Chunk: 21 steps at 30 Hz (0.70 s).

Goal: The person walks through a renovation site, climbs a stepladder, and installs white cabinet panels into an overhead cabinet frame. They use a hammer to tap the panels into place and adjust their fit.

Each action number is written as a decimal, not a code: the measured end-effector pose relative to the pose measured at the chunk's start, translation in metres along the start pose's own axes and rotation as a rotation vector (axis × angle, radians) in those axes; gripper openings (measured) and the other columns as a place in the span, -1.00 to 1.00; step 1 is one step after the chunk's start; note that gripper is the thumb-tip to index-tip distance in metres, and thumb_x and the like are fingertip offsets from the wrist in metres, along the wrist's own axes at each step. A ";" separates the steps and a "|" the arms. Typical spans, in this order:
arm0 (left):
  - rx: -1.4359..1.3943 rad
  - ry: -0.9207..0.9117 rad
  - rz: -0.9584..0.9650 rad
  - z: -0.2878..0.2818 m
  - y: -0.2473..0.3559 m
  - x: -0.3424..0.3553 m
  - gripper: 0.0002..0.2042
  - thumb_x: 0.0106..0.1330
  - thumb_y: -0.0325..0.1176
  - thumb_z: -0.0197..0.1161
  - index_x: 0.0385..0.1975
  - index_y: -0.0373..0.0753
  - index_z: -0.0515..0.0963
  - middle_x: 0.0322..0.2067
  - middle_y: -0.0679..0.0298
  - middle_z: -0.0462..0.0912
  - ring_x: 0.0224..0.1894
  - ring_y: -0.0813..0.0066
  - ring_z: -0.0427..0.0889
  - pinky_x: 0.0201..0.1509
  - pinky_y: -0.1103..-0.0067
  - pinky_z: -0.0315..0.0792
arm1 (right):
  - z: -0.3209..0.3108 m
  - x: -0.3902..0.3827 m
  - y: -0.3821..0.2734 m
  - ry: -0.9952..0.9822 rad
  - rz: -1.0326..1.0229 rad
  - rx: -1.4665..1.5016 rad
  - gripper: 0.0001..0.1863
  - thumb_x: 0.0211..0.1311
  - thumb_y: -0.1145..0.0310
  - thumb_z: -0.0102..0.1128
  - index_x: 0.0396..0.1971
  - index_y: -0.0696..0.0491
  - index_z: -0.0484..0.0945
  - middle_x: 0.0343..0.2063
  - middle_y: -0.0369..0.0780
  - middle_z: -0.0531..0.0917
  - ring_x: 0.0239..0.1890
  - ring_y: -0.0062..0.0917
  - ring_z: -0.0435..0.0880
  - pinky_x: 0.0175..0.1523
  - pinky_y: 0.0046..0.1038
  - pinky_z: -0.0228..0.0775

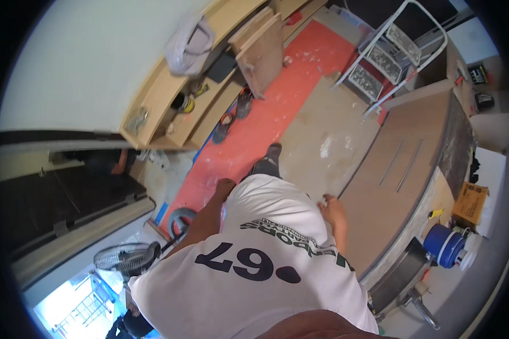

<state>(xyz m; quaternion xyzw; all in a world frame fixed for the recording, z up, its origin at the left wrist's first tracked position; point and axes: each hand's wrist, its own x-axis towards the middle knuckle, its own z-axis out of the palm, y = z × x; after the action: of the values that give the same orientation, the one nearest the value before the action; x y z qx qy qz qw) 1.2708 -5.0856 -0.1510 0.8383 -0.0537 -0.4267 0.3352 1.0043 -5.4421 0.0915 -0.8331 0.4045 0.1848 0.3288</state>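
My left hand (227, 187) hangs beside my white shirt (277, 214), above the red floor covering (268, 124). Its fingers are mostly hidden, and no object shows in it. On the other side, my right hand (331, 207) is next to the near edge of a long brown panel (373, 209) lying on the counter. The fingers of that hand are loosely bent and apart, with nothing seen between them. Two thin metal strips (408, 164) lie side by side on the panel, away from my hand.
A white stepladder (373, 68) stands at the far right. Wooden shelving (152, 107) runs along the left, with boards (260, 56) leaning on it and shoes (223, 129) below. A blue water jug (444, 246), cardboard box (470, 203) and sink (398, 277) are right; a fan (127, 257) is lower left.
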 end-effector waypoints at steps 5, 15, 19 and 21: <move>-0.059 0.043 -0.050 -0.043 0.124 0.106 -0.75 0.15 -0.24 0.17 -0.62 -0.26 0.62 -0.68 0.27 0.57 -0.64 0.51 0.51 -0.54 0.50 0.40 | -0.040 0.048 -0.026 -0.042 0.110 0.185 -0.53 0.11 0.22 0.28 -0.03 0.20 0.55 -0.12 0.10 0.62 -0.01 -0.05 0.59 0.12 -0.20 0.40; 0.066 -0.104 0.290 0.003 0.307 0.219 -0.84 0.12 -0.37 0.19 -0.62 -0.28 0.61 -0.65 0.26 0.61 -0.58 0.57 0.54 -0.50 0.57 0.38 | -0.135 0.149 0.039 0.222 0.250 0.331 -0.55 0.10 0.27 0.29 -0.04 0.20 0.56 -0.14 0.07 0.64 -0.11 -0.14 0.67 -0.01 -0.24 0.49; 0.095 -0.237 0.085 0.049 0.350 0.205 -0.84 0.12 -0.31 0.20 -0.55 -0.23 0.64 -0.57 0.16 0.65 -0.53 0.45 0.58 -0.42 0.46 0.43 | -0.183 0.197 0.097 0.299 0.327 0.318 -0.55 0.09 0.29 0.30 -0.04 0.21 0.55 -0.15 0.07 0.65 -0.11 -0.12 0.66 0.00 -0.23 0.49; 0.174 -0.102 0.094 0.065 0.335 0.208 -0.80 0.11 -0.24 0.24 -0.49 -0.23 0.66 -0.50 0.07 0.67 -0.43 0.32 0.66 -0.31 0.38 0.49 | -0.213 0.230 0.124 0.317 0.312 0.272 -0.55 0.09 0.29 0.30 -0.04 0.20 0.54 -0.16 0.06 0.65 -0.11 -0.10 0.65 0.01 -0.22 0.48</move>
<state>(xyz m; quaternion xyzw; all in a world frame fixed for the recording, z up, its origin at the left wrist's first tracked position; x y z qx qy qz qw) 1.4182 -5.4551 -0.1158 0.8380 -0.1466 -0.4463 0.2776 1.0531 -5.7745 0.0625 -0.7274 0.5956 0.0442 0.3378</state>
